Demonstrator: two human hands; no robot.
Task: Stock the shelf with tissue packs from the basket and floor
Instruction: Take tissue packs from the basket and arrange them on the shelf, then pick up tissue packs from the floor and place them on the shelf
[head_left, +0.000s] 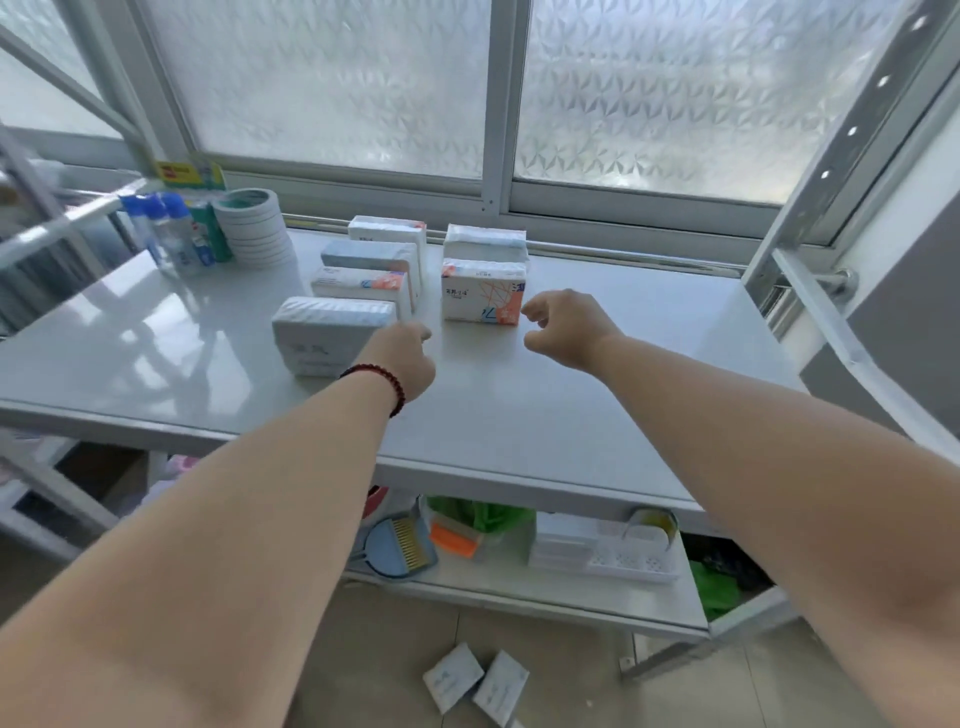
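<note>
Several white tissue packs stand in two rows on the white shelf top (545, 405). The nearest pack of the left row (327, 332) is right beside my left hand (405, 358), which has a bead bracelet at the wrist and loosely curled fingers holding nothing. The front pack of the right row (482, 292), printed with orange lines, stands just left of my right hand (563, 327), whose fingers are bent and apart, holding nothing. Two more tissue packs (475, 680) lie on the floor below. No basket shows.
Blue-capped bottles (166, 234) and a stack of tape rolls (254, 228) stand at the shelf's back left. A lower shelf (519, 597) holds a dustpan with brush, green bags and white trays. Frosted windows close the back; a metal upright (831, 171) stands at right.
</note>
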